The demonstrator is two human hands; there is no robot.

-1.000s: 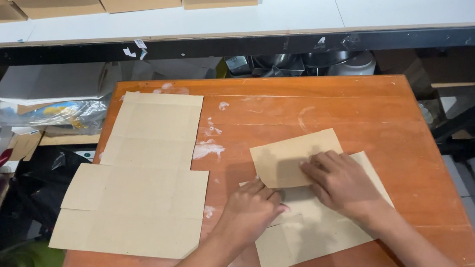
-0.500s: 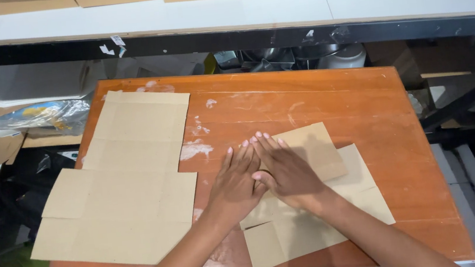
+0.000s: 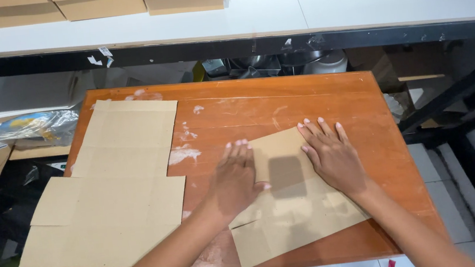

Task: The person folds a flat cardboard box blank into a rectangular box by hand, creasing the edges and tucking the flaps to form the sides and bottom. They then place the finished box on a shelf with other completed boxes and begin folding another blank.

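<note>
Both hands lie flat and open, fingers spread, on the folded cardboard (image 3: 292, 204) at the desk's (image 3: 304, 100) near right: left hand (image 3: 235, 181) at its left edge, right hand (image 3: 334, 155) at its right. Flat blanks (image 3: 108, 188) lie left.

Folded cardboard (image 3: 292, 204) right of flat stack (image 3: 108, 188).

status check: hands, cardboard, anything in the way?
Left hand and right hand flat, palms down on the folded cardboard sheet. Sheet lies on the wooden table. Stack of flat cardboard to the left, apart.
</note>
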